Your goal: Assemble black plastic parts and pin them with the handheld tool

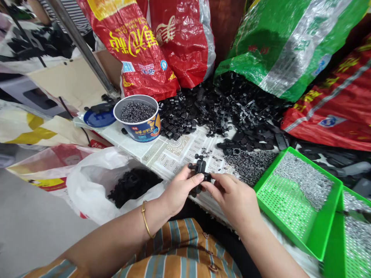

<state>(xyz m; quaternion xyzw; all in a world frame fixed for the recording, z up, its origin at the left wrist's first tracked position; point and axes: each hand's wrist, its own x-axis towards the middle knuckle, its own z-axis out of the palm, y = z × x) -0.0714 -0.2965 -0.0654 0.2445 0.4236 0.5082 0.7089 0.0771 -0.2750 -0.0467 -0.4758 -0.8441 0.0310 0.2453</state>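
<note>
Just beside hands (239,199), silvery bits (307,178) in green tray (285,206)

Grey floor (34,220) lies left of a patterned table (176,147).

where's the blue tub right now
In the head view, the blue tub stands left of centre on the table, between the blue lid and the black parts, beyond the left hand.

I hold a black plastic assembly (199,167) lengthwise from near to far, rounded knobs (197,156) at its far end.
</note>
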